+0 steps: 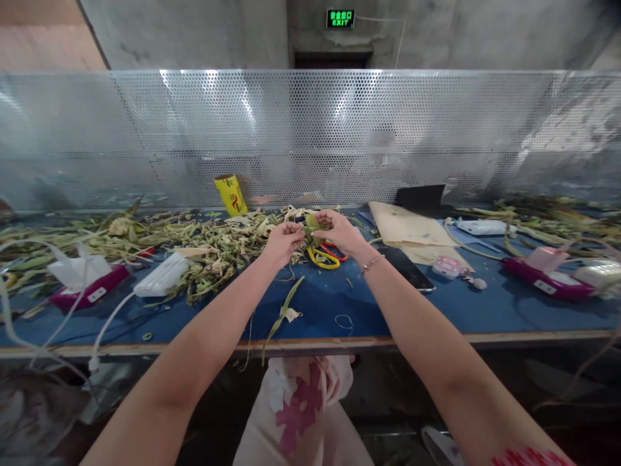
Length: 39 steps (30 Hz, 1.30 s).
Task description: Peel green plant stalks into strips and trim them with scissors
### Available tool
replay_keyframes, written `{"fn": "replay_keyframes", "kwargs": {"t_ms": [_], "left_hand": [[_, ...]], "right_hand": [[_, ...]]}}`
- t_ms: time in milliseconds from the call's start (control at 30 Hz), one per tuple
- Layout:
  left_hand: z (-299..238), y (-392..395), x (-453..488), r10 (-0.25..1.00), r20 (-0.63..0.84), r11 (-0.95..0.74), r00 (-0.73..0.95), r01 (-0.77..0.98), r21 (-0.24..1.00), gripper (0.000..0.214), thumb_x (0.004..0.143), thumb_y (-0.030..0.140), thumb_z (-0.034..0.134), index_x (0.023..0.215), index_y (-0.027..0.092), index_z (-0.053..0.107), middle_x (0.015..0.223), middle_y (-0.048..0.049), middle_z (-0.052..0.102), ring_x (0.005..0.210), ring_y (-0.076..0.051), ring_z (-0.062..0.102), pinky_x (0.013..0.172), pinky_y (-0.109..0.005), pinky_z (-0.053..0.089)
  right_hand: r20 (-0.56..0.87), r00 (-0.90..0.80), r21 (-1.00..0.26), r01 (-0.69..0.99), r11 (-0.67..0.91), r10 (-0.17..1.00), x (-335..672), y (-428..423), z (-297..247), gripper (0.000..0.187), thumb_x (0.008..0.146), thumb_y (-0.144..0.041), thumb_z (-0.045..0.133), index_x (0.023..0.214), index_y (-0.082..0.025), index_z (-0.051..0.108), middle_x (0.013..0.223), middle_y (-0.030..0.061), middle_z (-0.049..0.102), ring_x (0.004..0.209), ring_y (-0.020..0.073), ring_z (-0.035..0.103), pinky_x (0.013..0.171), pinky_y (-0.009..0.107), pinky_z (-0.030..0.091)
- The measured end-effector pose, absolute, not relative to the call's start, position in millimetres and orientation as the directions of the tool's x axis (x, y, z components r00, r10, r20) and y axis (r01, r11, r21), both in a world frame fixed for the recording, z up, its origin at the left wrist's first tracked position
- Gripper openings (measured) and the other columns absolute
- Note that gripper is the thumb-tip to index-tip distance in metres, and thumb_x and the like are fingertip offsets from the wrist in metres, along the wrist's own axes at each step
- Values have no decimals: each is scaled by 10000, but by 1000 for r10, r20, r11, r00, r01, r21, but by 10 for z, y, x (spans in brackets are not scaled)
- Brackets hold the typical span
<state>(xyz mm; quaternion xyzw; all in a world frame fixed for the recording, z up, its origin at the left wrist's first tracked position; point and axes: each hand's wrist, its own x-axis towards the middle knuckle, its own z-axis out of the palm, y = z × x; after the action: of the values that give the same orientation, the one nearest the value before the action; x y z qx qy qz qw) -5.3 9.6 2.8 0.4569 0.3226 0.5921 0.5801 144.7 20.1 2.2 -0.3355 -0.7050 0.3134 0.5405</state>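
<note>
Over the blue table, my left hand and my right hand hold a green leaf between them. The fingers of both hands are pinched on it, the left at its left end and the right along its upper right side. Just below the leaf lie scissors with yellow handles, and a red handle shows beside them under my right hand. Left of my left hand spreads a heap of wilted leaves and stems. A single long leaf lies nearer the table's front edge.
A yellow cardboard tube stands tilted before the perforated metal screen. To the right are brown paper, a dark phone and a pink case. A white power adapter and magenta power strips trail cables.
</note>
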Motion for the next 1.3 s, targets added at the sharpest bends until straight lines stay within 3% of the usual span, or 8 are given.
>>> {"fn": "replay_keyframes", "kwargs": {"t_ms": [167,300,467,767,933,1033,1133,1300], "left_hand": [[73,74,-45,990,133,-108,45,-367,924,245,459,-16,599,597,141,471,483,57,507,462,-52,483,508,-196,382],[94,37,-36,991,128,-106,42,-344,933,254,435,-23,569,615,138,492,527,55,520,481,-58,491,502,-204,380],[73,8,-15,985,168,-148,38,-308,940,242,443,8,591,645,128,533,575,29,559,519,-72,516,541,-228,404],[67,16,-20,973,232,-231,6,-92,969,163,499,21,578,610,122,514,497,32,542,453,-58,470,493,-202,375],[32,53,-12,960,280,-281,-26,-33,959,158,559,-7,526,633,128,492,519,52,507,502,-57,476,556,-202,399],[15,52,-1,951,309,-310,-16,-26,951,158,594,-14,508,642,134,482,541,54,496,515,-57,472,588,-212,410],[4,33,-7,951,309,-309,-2,-3,951,124,629,22,535,651,135,488,550,45,505,521,-62,479,599,-224,417],[5,-13,-27,954,296,-296,54,-3,955,113,635,57,580,709,128,532,604,19,558,590,-78,530,677,-252,439]], "right_hand": [[555,-127,-816,106,568,822,1379,173,23,288,554,-236,662,820,-173,569,901,46,618,849,143,571,795,323,456],[527,-120,-835,109,539,841,1338,90,59,228,653,-348,584,794,-169,597,804,24,616,738,126,553,695,283,448],[515,-43,-838,187,513,856,1328,103,40,251,661,-377,557,525,-174,499,509,-41,439,513,86,401,519,242,345],[405,130,-881,-209,424,905,1248,139,-14,226,588,-386,613,625,-176,539,582,-37,462,544,88,405,515,233,327],[540,186,-839,45,542,821,1235,173,-71,283,692,-409,523,534,-183,455,535,-40,372,534,91,339,523,244,277],[618,217,-786,184,590,755,1213,159,-92,310,731,-413,486,528,-181,455,559,-23,405,581,110,371,570,257,295],[654,214,-756,217,618,726,1197,122,-97,291,743,-417,485,581,-176,500,616,-8,465,624,120,405,610,265,313],[644,221,-765,202,612,732,1216,104,-107,338,760,-458,460,570,-179,459,567,-23,404,577,110,364,562,255,290]]}}
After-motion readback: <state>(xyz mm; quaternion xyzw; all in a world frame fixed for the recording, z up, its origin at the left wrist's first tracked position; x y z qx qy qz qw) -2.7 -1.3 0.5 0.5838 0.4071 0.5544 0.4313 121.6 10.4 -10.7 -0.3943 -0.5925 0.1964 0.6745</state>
